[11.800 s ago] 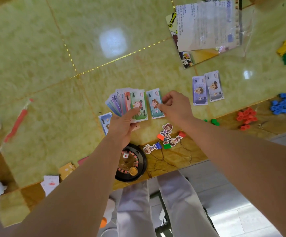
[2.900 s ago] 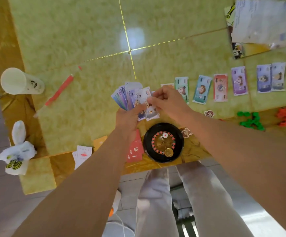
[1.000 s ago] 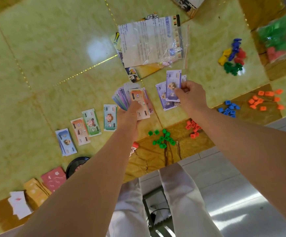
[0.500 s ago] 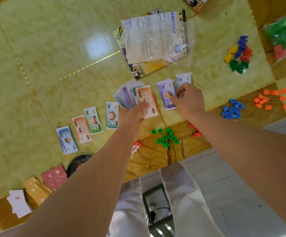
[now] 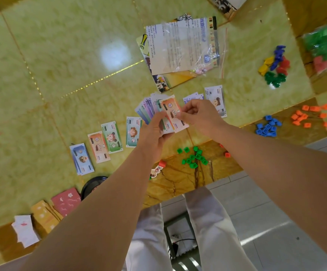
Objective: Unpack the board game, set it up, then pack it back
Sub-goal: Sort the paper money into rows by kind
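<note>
My left hand (image 5: 155,132) grips a fanned stack of play-money notes (image 5: 151,108) above the table. My right hand (image 5: 199,114) pinches the top orange note (image 5: 171,112) of that fan at its right edge. Sorted notes lie in a row on the table: a blue pile (image 5: 81,159), an orange pile (image 5: 98,146), a green pile (image 5: 112,136) and a teal pile (image 5: 133,131) to the left, a purple pile (image 5: 193,96) and a white-blue pile (image 5: 216,99) to the right, partly behind my right hand.
The rule sheet in a plastic bag (image 5: 182,45) lies on the folded board. Small houses sit in green (image 5: 193,156), blue (image 5: 267,129) and orange (image 5: 309,115) heaps; mixed pawns (image 5: 275,65) farther back. The roulette wheel (image 5: 92,184), red cards (image 5: 66,200), yellow cards (image 5: 43,217), white cards (image 5: 25,230) are near the table edge.
My right hand laid a purple note on the purple pile, then came back left to the fan and now pinches its orange top note.
</note>
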A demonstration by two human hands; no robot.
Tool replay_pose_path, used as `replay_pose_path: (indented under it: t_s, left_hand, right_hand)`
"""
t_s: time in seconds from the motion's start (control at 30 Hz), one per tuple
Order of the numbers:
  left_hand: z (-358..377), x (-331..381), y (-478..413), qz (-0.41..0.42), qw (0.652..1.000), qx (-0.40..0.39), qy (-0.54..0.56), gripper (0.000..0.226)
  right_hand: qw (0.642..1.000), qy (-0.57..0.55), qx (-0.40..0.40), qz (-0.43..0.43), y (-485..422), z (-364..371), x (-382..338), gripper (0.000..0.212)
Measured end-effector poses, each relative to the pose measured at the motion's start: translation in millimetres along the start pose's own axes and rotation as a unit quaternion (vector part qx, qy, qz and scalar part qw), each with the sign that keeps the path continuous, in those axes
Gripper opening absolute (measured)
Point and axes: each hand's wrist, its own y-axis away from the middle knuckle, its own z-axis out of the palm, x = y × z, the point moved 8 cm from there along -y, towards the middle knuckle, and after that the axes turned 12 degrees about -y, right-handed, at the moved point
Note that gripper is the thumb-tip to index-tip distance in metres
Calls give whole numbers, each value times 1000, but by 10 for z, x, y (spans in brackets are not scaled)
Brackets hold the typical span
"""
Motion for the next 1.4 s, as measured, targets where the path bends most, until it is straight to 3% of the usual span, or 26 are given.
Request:
replay_pose_path:
  t_s: [0.27, 0.4, 0.53, 0.63, 0.77, 0.9, 1.17, 1.3, 1.4]
  left_hand:
    - [-406, 7, 33, 17, 997, 56, -51, 17]
    - [-747, 28, 73, 18, 996, 74, -39, 51]
    - [-1309, 67, 90, 46, 989, 140, -13, 34]
    - [-1871, 82, 124, 57, 979, 195, -5, 43]
    - [-2497, 42, 178, 53, 972, 228, 6, 27]
    - [-2815, 11, 159, 51, 976, 210, 16, 25]
    - [-2894, 27, 69, 59, 989, 130, 39, 20]
    - [-2821, 55, 71, 60, 991, 111, 43, 23]
    - [-2703, 108, 62, 65, 993, 100, 25, 22]
  right_hand:
    - [999, -40, 26, 16, 98, 116, -94, 3]
    - [996, -66, 44, 47, 109, 367, -144, 22]
    - [997, -53, 35, 44, 182, 847, -197, 26]
    - [998, -32, 22, 40, 235, 1306, -164, 22]
    - [999, 10, -16, 27, 268, 1902, -98, 11]
    - [997, 82, -1, 8, 289, 2317, -55, 16]
    - [969, 231, 83, -19, 233, 2397, -75, 28]
    - [988, 129, 66, -45, 254, 2440, -130, 20]
    - [999, 10, -32, -6, 271, 2567, -121, 29]
